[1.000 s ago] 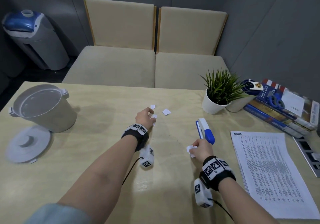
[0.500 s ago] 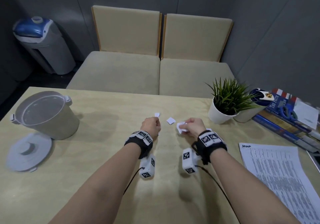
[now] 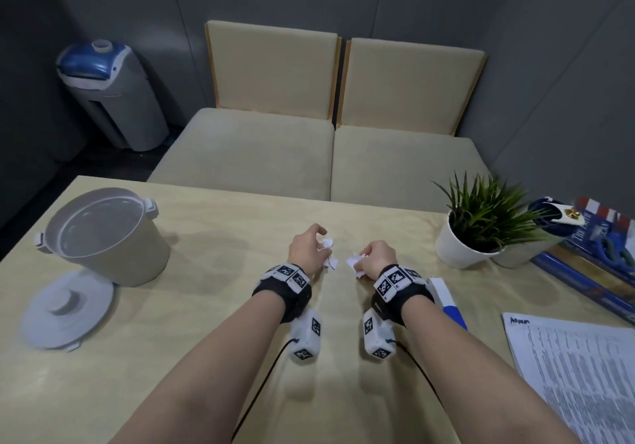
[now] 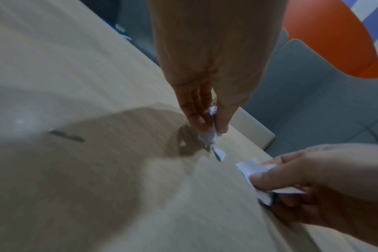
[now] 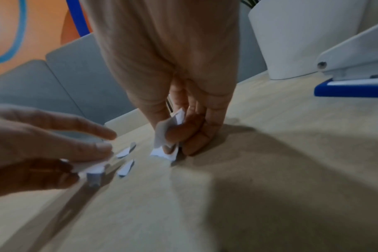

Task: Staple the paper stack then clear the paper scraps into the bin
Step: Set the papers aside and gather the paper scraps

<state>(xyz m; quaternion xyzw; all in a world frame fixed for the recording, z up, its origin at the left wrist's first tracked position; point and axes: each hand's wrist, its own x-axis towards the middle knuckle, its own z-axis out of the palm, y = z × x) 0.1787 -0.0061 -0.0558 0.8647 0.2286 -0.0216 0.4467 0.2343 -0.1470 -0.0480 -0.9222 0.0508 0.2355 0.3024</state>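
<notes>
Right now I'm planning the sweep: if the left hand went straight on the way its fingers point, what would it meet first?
Probably the loose scrap lying just beyond the left hand, which already pinches scraps; past it, bare table. Depth is uncertain.

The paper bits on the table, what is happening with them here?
A person is gathering paper scraps by hand. The left hand pinches some scraps, and the right hand holds a small bunch. A few loose pieces lie on the table between the hands. The open bin stands to the left with its lid beside it. The stapler and the paper stack lie to the right.
</notes>
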